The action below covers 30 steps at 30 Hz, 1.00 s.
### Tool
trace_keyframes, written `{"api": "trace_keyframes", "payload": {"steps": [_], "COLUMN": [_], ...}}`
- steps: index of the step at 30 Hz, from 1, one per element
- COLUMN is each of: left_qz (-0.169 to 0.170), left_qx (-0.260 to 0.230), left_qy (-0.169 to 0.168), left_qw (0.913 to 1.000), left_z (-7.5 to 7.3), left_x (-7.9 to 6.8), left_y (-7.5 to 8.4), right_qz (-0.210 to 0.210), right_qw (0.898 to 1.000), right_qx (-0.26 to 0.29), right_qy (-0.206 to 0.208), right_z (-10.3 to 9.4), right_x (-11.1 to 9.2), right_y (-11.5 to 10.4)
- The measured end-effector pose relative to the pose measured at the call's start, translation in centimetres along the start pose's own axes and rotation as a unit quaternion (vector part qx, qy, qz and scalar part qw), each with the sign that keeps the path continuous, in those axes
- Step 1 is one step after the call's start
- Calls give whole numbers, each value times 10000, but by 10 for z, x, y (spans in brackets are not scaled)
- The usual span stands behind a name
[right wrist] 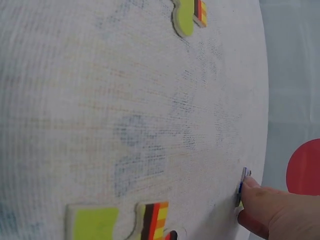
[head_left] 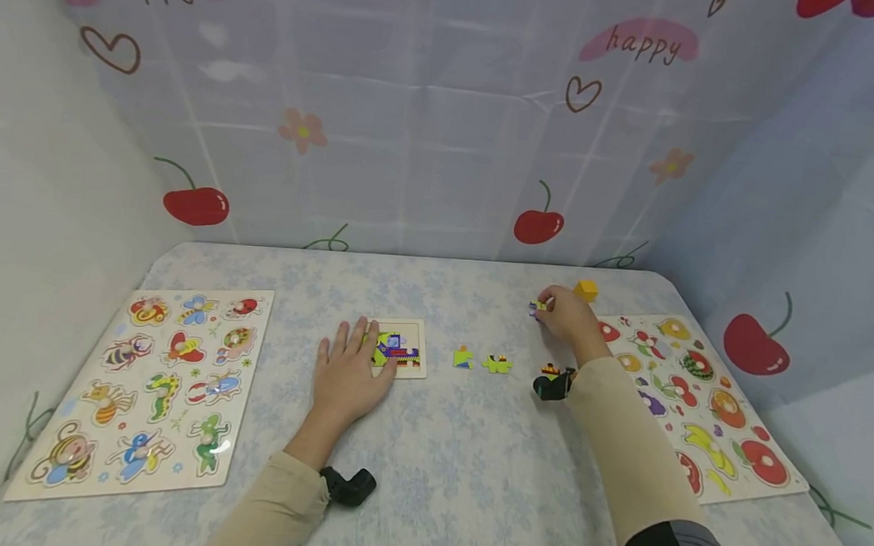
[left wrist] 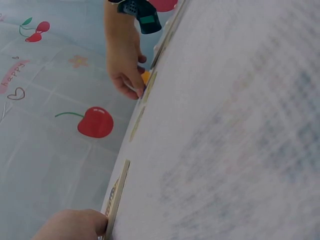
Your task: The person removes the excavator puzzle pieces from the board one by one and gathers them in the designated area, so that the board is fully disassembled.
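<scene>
My left hand (head_left: 348, 374) rests with spread, straight fingers on the left side of a small square puzzle board (head_left: 412, 372). Part of a purple and yellow-green vehicle picture shows on that board. Toward the back right, my right hand (head_left: 565, 314) pinches a small puzzle piece (head_left: 536, 308) between thumb and fingers. The right wrist view shows this piece (right wrist: 242, 187) tilted up on edge at the thumb tip. Between the hands lie a yellow-green piece with an orange top (head_left: 463, 359) and a wider yellow-green piece (head_left: 497, 364). Another striped piece (head_left: 550, 369) is partly hidden by the right wrist camera.
A yellow block (head_left: 586, 290) stands behind the right hand. A large insect puzzle board (head_left: 254, 316) lies at the left. Under the right forearm, a fruit puzzle board (head_left: 754, 491) is partly covered. A printed curtain (head_left: 445, 140) hangs behind the table.
</scene>
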<state>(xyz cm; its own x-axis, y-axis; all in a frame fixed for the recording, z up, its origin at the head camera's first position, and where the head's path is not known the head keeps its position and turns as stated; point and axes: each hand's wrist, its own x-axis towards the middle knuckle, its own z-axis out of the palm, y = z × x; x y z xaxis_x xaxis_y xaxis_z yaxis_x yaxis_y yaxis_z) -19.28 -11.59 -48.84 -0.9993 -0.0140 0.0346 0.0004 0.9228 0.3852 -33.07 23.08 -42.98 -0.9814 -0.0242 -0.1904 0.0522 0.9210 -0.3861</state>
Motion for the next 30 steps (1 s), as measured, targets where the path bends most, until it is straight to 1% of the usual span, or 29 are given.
{"api": "trace_keyframes", "payload": {"steps": [5,9,13,16,20,25,30], "left_qz": [-7,-3,-38,-61,-47,-84,-208], "left_qx": [-39,-75,-130,-156,-175,-166,-92], "left_qy": [4,52,101,113,171,256,285], "left_qw": [10000,10000,9999,9998,9997,9995,9993], "left_z": [0,0,-1,-2,-2,0,1], "left_x": [0,0,-1,-2,-3,-3,-3], "left_y": [0,1,1,0,0,0,0], "right_qz": [-11,-91,-352,-562,-890,-1423,-1807], "right_qw": [9989,9986,9984,9980,9960,9898,9832], "right_qx": [-459,-517,-432,-293,-83,-38,-26], "right_qy": [81,56,43,-6,-59,-76,-260], "right_z": [-2,-5,-5,-2,5,19,36], "right_x": [-3,-4,-4,-6,-13,-24,-37], "right_y": [-1,-5,-16,-30,-55,-88,-118]}}
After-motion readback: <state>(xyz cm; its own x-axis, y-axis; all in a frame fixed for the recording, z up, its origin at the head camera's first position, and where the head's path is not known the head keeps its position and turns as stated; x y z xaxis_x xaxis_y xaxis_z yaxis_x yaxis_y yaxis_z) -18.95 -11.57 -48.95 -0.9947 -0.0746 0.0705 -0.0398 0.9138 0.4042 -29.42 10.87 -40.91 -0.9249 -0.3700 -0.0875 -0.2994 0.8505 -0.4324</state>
